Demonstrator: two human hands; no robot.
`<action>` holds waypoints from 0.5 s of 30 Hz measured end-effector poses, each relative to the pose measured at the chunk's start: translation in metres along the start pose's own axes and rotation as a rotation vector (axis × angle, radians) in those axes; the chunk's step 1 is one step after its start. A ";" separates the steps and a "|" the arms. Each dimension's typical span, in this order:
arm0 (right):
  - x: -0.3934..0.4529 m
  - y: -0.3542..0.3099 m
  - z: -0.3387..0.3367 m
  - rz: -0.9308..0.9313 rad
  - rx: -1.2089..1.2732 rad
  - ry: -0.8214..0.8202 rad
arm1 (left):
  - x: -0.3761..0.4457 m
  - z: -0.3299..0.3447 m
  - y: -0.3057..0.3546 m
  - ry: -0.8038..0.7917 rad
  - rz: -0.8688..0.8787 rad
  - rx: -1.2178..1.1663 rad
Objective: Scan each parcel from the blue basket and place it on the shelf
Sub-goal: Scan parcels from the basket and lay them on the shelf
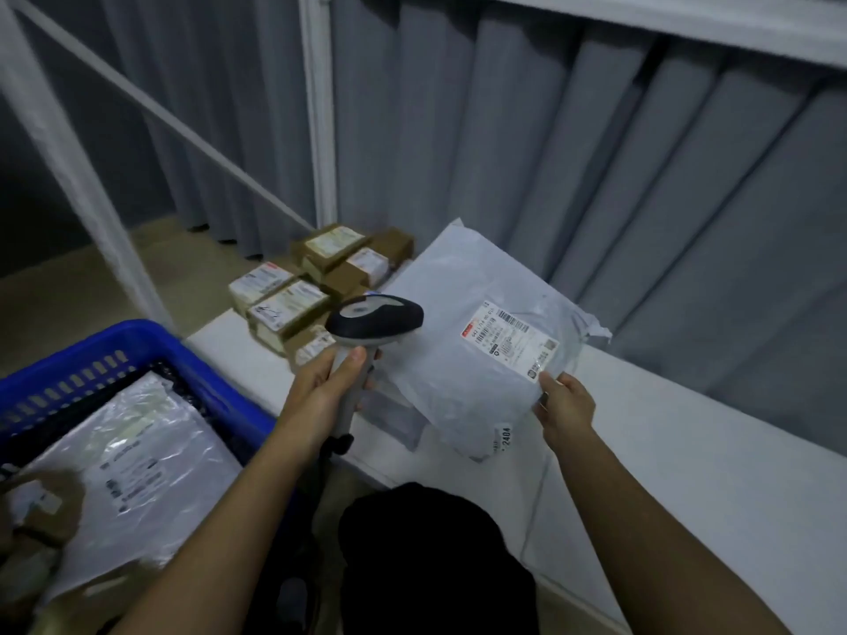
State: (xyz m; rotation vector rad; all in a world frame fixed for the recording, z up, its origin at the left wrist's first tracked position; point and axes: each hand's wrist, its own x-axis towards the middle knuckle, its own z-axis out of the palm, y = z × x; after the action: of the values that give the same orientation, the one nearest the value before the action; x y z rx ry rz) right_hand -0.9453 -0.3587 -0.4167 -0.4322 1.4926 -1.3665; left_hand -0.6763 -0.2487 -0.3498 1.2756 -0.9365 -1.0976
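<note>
while my left hand [327, 385] grips the scanner [373, 320], my right hand [563, 405] pinches the grey parcel [481, 355] by its near edge above the shelf [687, 451]; it looks light, soft, slippery, so i'd hold near the label [511, 341].

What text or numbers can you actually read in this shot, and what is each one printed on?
"2404": small tag at the lower edge of the white poly parcel held by the right hand.
Shipping label on that parcel: barcodes and a number line, too small to read.
Labels on the brown boxes on the shelf: blurred.
Label on the parcel in the blue basket: blurred.
Scanner in the left hand: no legible text.
</note>
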 end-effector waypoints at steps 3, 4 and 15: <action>0.003 0.006 -0.072 0.016 0.047 0.195 | 0.000 0.031 -0.009 -0.063 -0.015 0.059; 0.000 0.010 -0.094 0.017 0.065 0.271 | 0.001 0.040 -0.013 -0.083 -0.015 0.076; -0.012 0.068 -0.184 0.195 -0.286 0.210 | 0.001 0.096 -0.039 -0.234 -0.102 0.269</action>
State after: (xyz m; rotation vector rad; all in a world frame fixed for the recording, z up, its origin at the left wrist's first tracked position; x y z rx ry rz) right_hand -1.0699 -0.2334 -0.5023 -0.3166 1.8634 -1.0737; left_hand -0.7728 -0.2722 -0.3795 1.4462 -1.2381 -1.2507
